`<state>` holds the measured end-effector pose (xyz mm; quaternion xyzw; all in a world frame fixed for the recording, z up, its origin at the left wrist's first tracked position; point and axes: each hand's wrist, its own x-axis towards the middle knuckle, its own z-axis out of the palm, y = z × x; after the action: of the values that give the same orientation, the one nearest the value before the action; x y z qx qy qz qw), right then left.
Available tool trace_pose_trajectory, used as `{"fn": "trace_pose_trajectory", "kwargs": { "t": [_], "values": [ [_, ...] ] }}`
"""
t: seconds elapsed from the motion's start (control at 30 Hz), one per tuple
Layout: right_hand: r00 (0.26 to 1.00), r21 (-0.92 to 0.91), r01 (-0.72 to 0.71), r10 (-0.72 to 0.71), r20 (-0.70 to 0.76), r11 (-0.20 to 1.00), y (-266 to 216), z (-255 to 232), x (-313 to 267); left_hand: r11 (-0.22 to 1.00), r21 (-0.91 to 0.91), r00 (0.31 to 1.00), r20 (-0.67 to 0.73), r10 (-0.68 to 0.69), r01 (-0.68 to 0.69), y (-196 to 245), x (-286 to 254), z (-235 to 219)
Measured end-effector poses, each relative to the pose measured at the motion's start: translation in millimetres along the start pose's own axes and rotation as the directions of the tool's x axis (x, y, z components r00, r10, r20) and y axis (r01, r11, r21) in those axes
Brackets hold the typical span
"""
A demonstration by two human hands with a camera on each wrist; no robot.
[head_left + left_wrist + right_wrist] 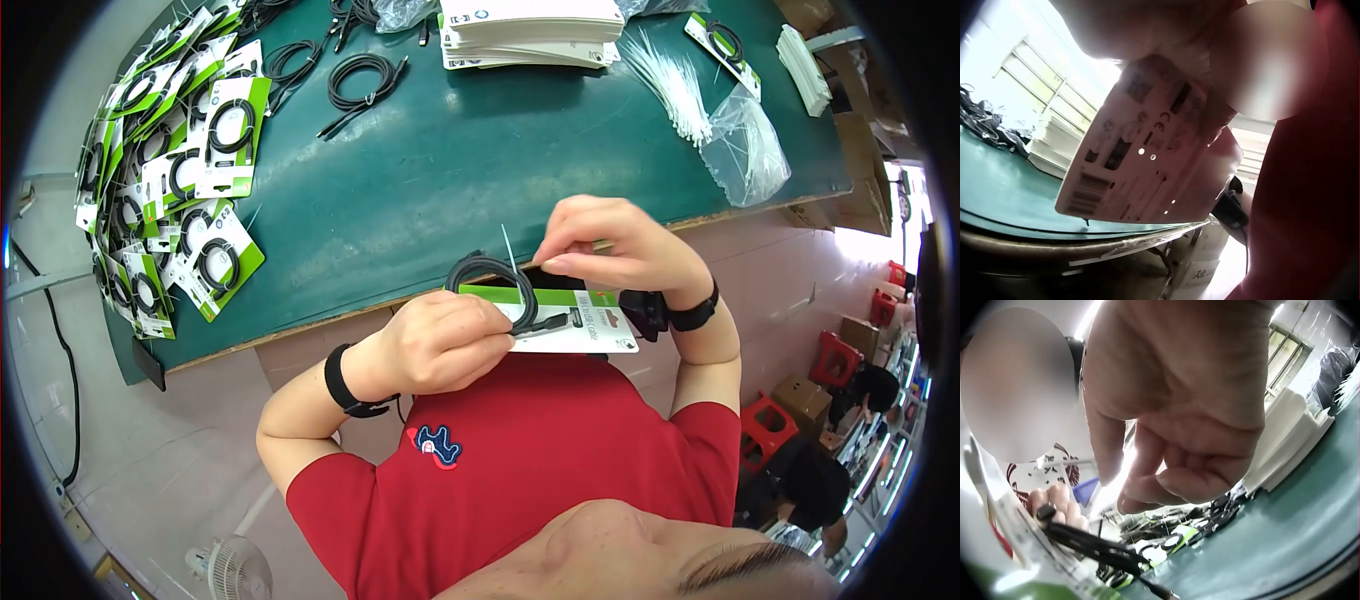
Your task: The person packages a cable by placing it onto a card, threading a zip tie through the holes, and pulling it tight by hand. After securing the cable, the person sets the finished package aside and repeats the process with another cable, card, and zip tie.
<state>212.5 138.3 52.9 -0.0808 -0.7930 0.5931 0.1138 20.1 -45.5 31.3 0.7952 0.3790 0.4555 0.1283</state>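
Observation:
My left hand point(445, 340) grips a white and green packaging card point(610, 330) together with a coiled black cable point(480, 265) lying on its front. A pale zip tie point(510, 250) sticks up from the coil, its thin tail pointing away from me. The card's printed back point(1129, 156) faces the left wrist view. To the right of the tie is my right hand point(610, 240), its fingers bent and its thumb and index fingertips close together. I cannot tell whether anything thin is between them. A cable plug point(1044, 512) shows beside the left fingers in the right wrist view.
Many carded cables point(232, 130) are heaped on the left of the green table point(430, 180). Loose coiled cables point(365, 100) and a stack of cards point(530, 50) lie farther back. White zip ties point(670, 95) spread beside a plastic bag point(745, 150). The table edge runs just beyond my hands.

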Motion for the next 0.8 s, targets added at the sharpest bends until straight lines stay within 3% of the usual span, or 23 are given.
{"fn": "trace_pose_trajectory", "kwargs": {
  "t": [0.07, 0.23, 0.27, 0.33, 0.37, 0.47, 0.5, 0.6, 0.73, 0.8],
  "values": [
    [0.972, 0.015, -0.178, 0.174, 0.16, 0.984, 10.1, 8.1, 3.3, 0.999, 0.007, 0.999, 0.007, 0.044, -0.044, -2.2, -4.8, 3.7],
    [0.961, -0.05, -0.233, 0.238, 0.141, 0.971, 13.9, 19.5, 8.1, 0.994, 0.066, 0.991, 0.103, 0.086, -0.093, -5.0, -11.8, 7.5],
    [0.978, -0.156, -0.076, 0.103, 0.179, 0.985, 16.0, 21.7, 7.7, 0.991, 0.082, 0.989, 0.109, 0.096, -0.105, -5.7, -11.8, 9.3],
    [0.946, -0.336, 0.246, -0.149, 0.288, 0.909, 19.1, 25.7, 6.4, 0.989, 0.092, 0.987, 0.119, 0.107, -0.118, -6.6, -11.2, 11.2],
    [0.948, -0.336, 0.242, -0.147, 0.284, 0.91, 18.9, 25.9, 7.1, 0.989, 0.073, 0.984, 0.139, 0.115, -0.126, -7.1, -10.7, 11.8],
    [0.859, -0.436, 0.223, 0.035, 0.51, 0.872, 16.6, 20.4, 16.2, 0.988, 0.035, 0.973, 0.18, 0.141, -0.15, -9.7, -8.0, 11.6],
    [0.86, -0.437, 0.222, 0.035, 0.509, 0.872, 16.2, 17.2, 21.7, 0.988, 0.017, 0.971, 0.189, 0.146, -0.152, -10.2, -7.0, 11.6],
    [0.7, -0.288, 0.202, 0.068, 0.711, 0.936, 16.5, 8.3, 40.4, 0.988, -0.024, 0.965, 0.212, 0.154, -0.152, -11.3, -5.3, 11.3],
    [0.673, -0.241, 0.225, 0.028, 0.739, 0.944, 16.6, 7.4, 51.6, 0.984, -0.044, 0.958, 0.223, 0.181, -0.175, -13.7, -2.4, 12.3],
    [0.695, -0.226, 0.271, -0.028, 0.718, 0.936, 18.8, 9.8, 48.8, 0.986, -0.054, 0.965, 0.205, 0.166, -0.158, -13.5, -1.4, 13.2]
  ]
}}
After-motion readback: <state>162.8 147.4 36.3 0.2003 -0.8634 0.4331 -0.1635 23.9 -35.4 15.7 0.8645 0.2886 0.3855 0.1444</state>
